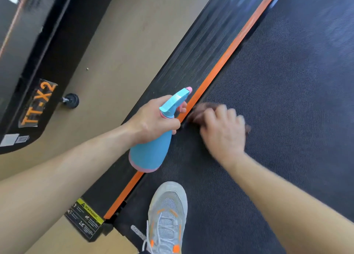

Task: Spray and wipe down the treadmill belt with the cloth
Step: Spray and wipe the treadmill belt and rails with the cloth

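The dark textured treadmill belt fills the right half of the view. My left hand grips the neck of a blue spray bottle with a pink nozzle tip, held over the belt's left edge. My right hand presses a dark brownish cloth onto the belt beside the orange stripe; the hand and cloth are motion-blurred, and most of the cloth is hidden under the fingers.
An orange stripe and a black ribbed side rail border the belt on the left. My grey sneaker stands on the belt's near end. A second machine marked TT-X2 sits left across tan floor. A warning label marks the rail's corner.
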A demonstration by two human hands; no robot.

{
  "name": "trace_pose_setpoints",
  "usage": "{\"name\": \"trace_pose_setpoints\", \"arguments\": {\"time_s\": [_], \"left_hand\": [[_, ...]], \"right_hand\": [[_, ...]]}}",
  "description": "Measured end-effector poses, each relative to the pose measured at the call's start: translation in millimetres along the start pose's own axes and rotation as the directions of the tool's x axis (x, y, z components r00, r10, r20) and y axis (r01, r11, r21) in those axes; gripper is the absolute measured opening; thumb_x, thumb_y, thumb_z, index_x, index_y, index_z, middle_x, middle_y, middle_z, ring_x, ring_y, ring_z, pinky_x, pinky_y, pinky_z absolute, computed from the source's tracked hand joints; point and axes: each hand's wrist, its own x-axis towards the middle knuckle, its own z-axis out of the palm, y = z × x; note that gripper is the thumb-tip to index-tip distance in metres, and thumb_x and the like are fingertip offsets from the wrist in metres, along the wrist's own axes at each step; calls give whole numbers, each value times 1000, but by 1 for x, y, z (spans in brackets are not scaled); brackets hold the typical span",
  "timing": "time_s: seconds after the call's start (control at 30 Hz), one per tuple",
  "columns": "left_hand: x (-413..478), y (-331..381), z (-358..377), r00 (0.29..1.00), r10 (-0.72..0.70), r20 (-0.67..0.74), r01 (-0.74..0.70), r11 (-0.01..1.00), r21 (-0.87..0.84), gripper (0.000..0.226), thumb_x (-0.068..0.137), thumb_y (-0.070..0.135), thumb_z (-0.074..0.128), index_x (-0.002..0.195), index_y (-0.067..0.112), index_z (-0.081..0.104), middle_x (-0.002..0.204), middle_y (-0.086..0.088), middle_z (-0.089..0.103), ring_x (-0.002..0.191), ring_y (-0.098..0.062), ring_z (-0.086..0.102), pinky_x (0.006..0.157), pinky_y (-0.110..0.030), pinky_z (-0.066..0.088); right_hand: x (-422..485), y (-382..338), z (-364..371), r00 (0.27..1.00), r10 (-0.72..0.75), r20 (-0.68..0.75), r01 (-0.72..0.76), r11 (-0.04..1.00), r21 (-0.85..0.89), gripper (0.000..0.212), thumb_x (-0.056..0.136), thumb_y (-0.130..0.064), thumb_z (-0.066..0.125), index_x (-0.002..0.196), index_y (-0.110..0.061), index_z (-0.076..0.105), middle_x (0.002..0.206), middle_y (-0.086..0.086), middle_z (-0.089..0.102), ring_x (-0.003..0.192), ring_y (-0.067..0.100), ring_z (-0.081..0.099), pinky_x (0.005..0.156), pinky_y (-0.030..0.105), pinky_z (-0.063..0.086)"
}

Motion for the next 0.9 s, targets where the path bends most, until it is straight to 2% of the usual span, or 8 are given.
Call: {"name": "trace_pose_setpoints", "arguments": {"time_s": [0.1,0.17,0.27,0.43,0.6,0.67,0.77,0.9], "left_hand": [[3,4,-1,1000,-3,-8,3,1000,-11,45,73,19,63,116,31,66,116,13,72,77,-15,75,79,-23,51],[4,3,-1,1000,-10,-14,10,999,-34,49,70,22,61,118,32,66,116,14,72,80,-17,76,78,-20,50],[5,-1,-1,999,-14,-28,13,999,-40,43,71,22,62,112,35,67,116,15,73,87,-18,76,74,-10,50],[-1,-4,-1,999,-17,-37,15,999,-43,60,73,22,61,132,34,63,117,15,71,78,-23,77,87,-34,56],[3,7,1,998,-33,-45,32,999,-23,40,85,5,65,116,31,66,119,13,71,77,-20,78,75,-23,49],[6,9,3,998,-22,-55,21,999,-34,38,87,3,65,109,33,65,119,14,71,76,-20,78,78,-26,51],[9,12,7,999,-5,-54,3,1000,-28,34,83,9,66,106,34,66,118,15,71,74,-20,78,84,-34,54],[5,12,11,1000,-2,-27,3,1000,10,32,88,2,65,107,29,65,118,9,71,74,-18,77,82,-32,53]], "right_hand": [[-46,-11,7,879,-470,78,466,883,62,26,82,-34,68,98,-16,57,94,12,56,79,33,52,63,44,38],[-23,7,4,830,-544,119,543,839,48,27,83,-37,68,97,-18,56,95,11,56,79,33,53,63,43,39],[49,44,0,992,-128,-17,128,991,-40,29,89,-39,63,102,-14,56,97,16,55,83,37,55,65,44,41],[46,29,-2,983,181,-42,-182,983,-36,28,92,-37,59,107,-13,55,104,17,54,90,37,53,73,47,40],[-62,-3,5,875,-475,95,469,880,81,28,85,-35,67,103,-16,59,97,11,58,81,33,52,64,44,40],[-41,17,1,831,-542,125,537,841,73,27,85,-37,67,102,-18,58,97,11,57,81,33,53,64,44,40],[30,51,-3,978,-211,6,211,977,-10,27,88,-40,65,100,-17,58,96,13,55,83,36,55,65,44,42],[55,55,-6,997,66,-39,-67,997,-31,29,94,-42,59,106,-15,55,104,15,54,89,37,54,71,46,42]]}}
